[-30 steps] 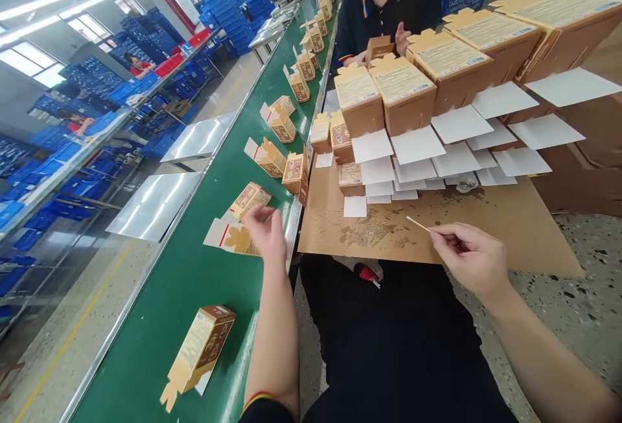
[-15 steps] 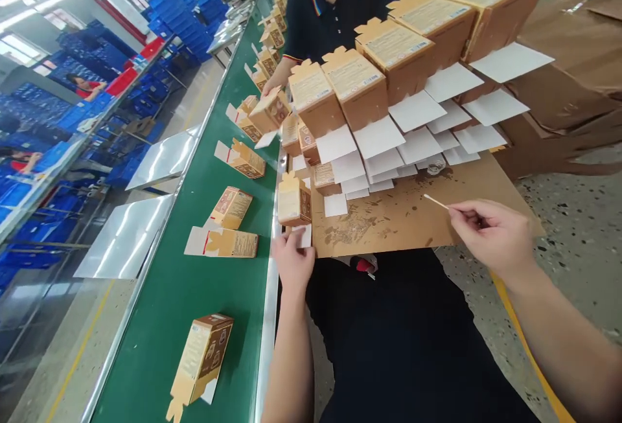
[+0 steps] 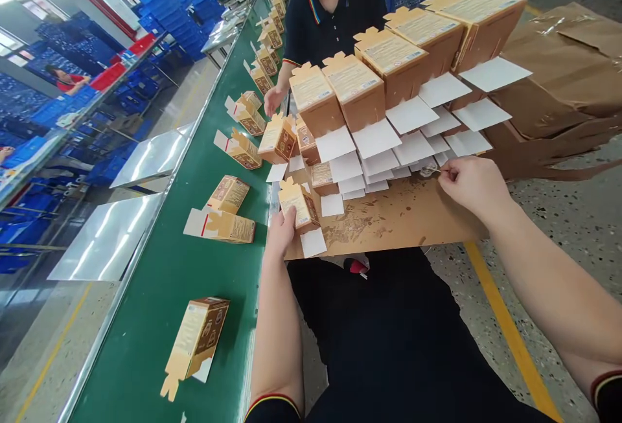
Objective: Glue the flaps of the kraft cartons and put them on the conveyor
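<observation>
My left hand (image 3: 284, 232) grips a small brown carton (image 3: 299, 204) with a white flap at the near left corner of the cardboard sheet (image 3: 403, 219) on my lap. My right hand (image 3: 469, 183) pinches a thin wooden stick (image 3: 434, 170), whose tip reaches a small clear pot (image 3: 426, 170) under the white flaps. Rows of open brown cartons (image 3: 354, 89) with white flaps are stacked across the sheet.
A green conveyor belt (image 3: 165, 293) runs along my left, carrying several cartons, one near me (image 3: 197, 339). A person in a dark shirt (image 3: 335, 15) sits ahead, with a hand (image 3: 273, 99) on the belt edge. Brown cardboard piles (image 3: 558, 86) lie right. Blue crates fill the far left.
My left hand left the belt and took hold of the small carton on the sheet. My right hand moved forward, bringing the stick tip to the clear pot.
</observation>
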